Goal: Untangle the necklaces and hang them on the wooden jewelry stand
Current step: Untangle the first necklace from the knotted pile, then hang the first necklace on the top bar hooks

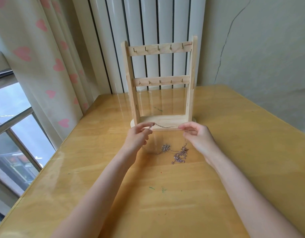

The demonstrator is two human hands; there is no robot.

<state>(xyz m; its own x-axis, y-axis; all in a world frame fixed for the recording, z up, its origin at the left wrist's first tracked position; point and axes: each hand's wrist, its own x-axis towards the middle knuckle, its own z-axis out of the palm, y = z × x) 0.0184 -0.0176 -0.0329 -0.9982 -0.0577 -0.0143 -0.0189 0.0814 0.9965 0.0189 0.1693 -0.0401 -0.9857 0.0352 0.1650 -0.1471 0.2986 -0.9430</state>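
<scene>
A wooden jewelry stand rises at the back of the table, with two rails of small brass hooks, all bare. A thin silver chain stretches between my two hands just in front of the stand's base. My left hand pinches one end of it. My right hand pinches the other side, and the chain drops from there to a tangled pinkish necklace heap on the table. A smaller silver clump lies beside that heap.
The yellow wooden table carries a few green pen marks near me. A white radiator stands behind the stand. A heart-patterned curtain and a window are at the left, and a wall at the right.
</scene>
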